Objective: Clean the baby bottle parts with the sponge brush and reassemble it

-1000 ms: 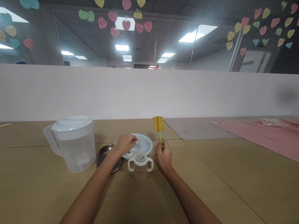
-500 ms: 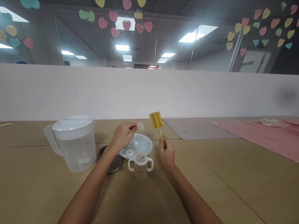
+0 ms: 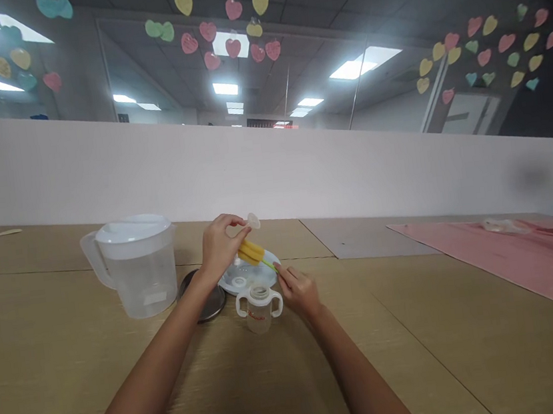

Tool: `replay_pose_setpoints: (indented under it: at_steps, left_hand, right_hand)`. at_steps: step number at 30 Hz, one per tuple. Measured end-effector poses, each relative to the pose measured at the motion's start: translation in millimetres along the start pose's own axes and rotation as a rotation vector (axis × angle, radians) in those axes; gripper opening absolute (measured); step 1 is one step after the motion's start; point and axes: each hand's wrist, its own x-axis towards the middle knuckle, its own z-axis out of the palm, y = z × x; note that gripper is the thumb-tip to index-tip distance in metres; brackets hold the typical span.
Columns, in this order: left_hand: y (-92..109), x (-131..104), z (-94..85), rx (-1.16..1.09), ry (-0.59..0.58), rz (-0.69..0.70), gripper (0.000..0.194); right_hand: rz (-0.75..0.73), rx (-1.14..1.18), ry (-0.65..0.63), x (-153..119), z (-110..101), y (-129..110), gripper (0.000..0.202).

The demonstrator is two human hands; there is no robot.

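Note:
Between thumb and fingers, my left hand (image 3: 221,246) pinches a small clear round cap (image 3: 253,221) above the plate. My right hand (image 3: 299,290) grips the green handle of a yellow sponge brush (image 3: 251,252). The brush head tilts to the left, just below my left hand; whether they touch I cannot tell. Under both lies a pale plate (image 3: 268,276) with a white ring (image 3: 239,282) and another small white part on it, partly hidden by the brush. A clear two-handled baby bottle (image 3: 259,312) stands upright and uncapped in front of the plate.
A clear lidded pitcher (image 3: 144,277) stands at the left. Beside it lies a round metal tray (image 3: 213,307), partly behind my left forearm. A pink cloth (image 3: 505,259) covers the table's right side. A low white wall (image 3: 252,170) with glass above runs along the back.
The brush has swung from upright to tilted left, and its head is now under my left hand. My right hand moved slightly left. My left hand rose a little with the cap.

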Motion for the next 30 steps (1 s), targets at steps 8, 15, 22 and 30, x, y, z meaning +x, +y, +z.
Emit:
replay_pose_setpoints:
  at_steps: [8,15,22,30]
  left_hand:
    - [-4,0,0.9,0.024,-0.155,-0.039,0.020]
    - [-11,6,-4.1,-0.075,-0.176,-0.105,0.029]
    - [-33,12,-33.8,0.364,-0.557,-0.289,0.022]
    - [-60,4,-38.9,0.704,-0.902,-0.512,0.010]
  right_hand:
    - [0.073,0.020,0.045,4,-2,-5,0.030]
    - [0.185,0.120,0.088,6,-1,-6,0.030]
    - [0.247,0.147,0.122,4,3,-2,0.027]
    - [0.259,0.140,0.085,0,6,0,0.028]
